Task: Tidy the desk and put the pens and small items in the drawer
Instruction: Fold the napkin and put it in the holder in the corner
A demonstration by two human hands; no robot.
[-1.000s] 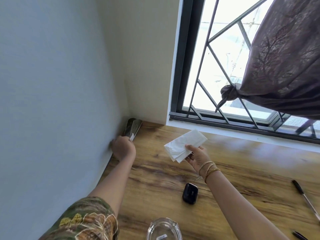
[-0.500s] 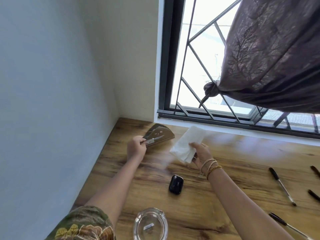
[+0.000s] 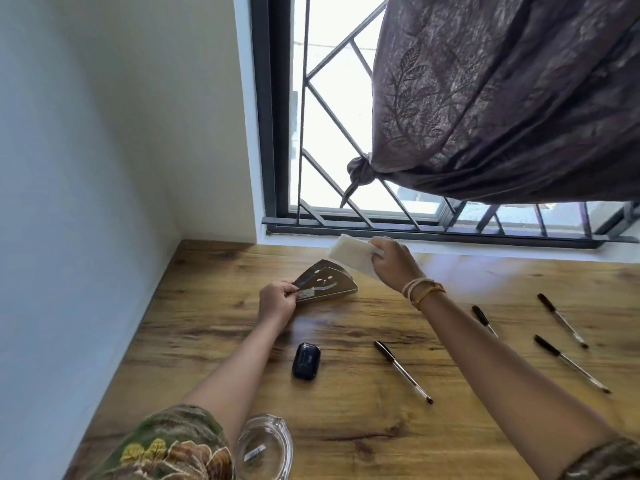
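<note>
My left hand pinches the near corner of a metal napkin holder that stands on the wooden desk. My right hand grips a folded stack of white napkins just above and behind the holder. Several black-capped pens lie on the desk to the right: one pen near the middle, another pen beside my right forearm, and two more pens farther right. A small dark case lies below my left hand.
A clear glass dish sits at the desk's near edge. The wall runs along the left side. A barred window and a knotted brown curtain hang behind the desk.
My left hand pulled the napkin holder out of the wall corner toward the middle of the desk. My right hand carried the napkins up behind it. The view swung right, showing more pens.
</note>
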